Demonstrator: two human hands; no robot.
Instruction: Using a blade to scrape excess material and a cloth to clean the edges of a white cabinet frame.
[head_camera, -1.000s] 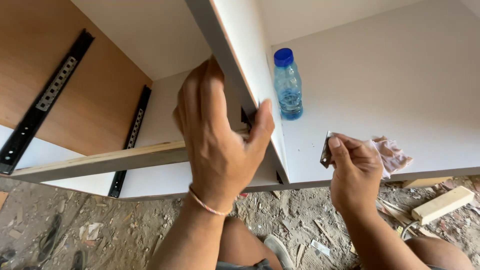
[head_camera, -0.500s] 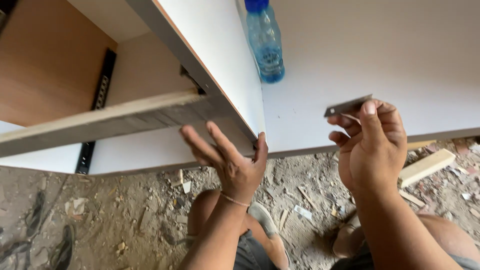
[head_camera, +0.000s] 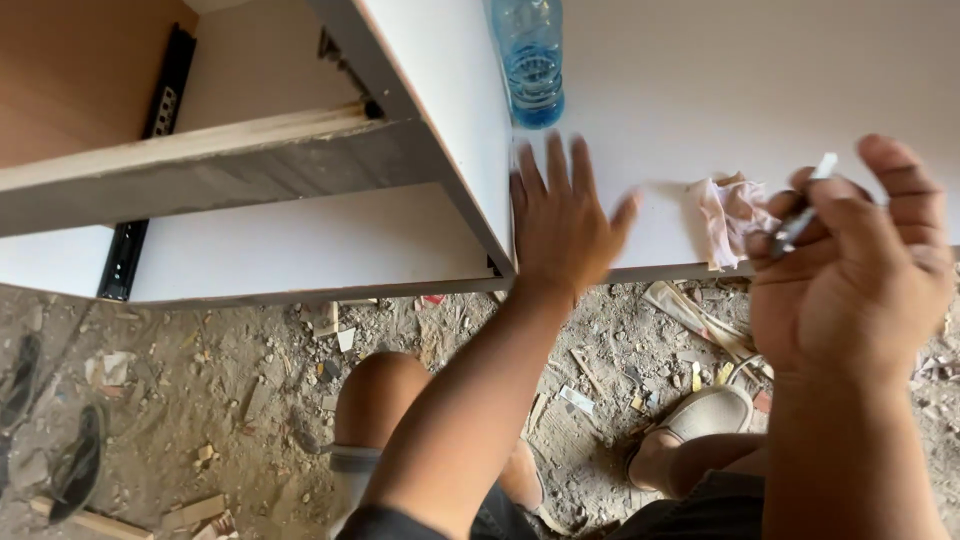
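Note:
My left hand lies flat and spread on the white cabinet panel, close to the panel's front edge and just below a blue plastic water bottle. My right hand hovers at the right, pinching a small grey metal piece between thumb and fingers. A crumpled pinkish rag rests on the panel between the two hands. To the left, an upright white divider separates off an open compartment with a wooden crosspiece.
Black drawer slides are fixed inside the brown and white compartment walls. Below lies a dirt floor strewn with wood scraps and chips. My knee and a shoe are under the panel's edge. Dark sandals lie at the far left.
My left hand left the divider's lower edge and moved up onto the white panel, fingers spread. My right hand swung right and nearer the camera, still pinching the metal piece.

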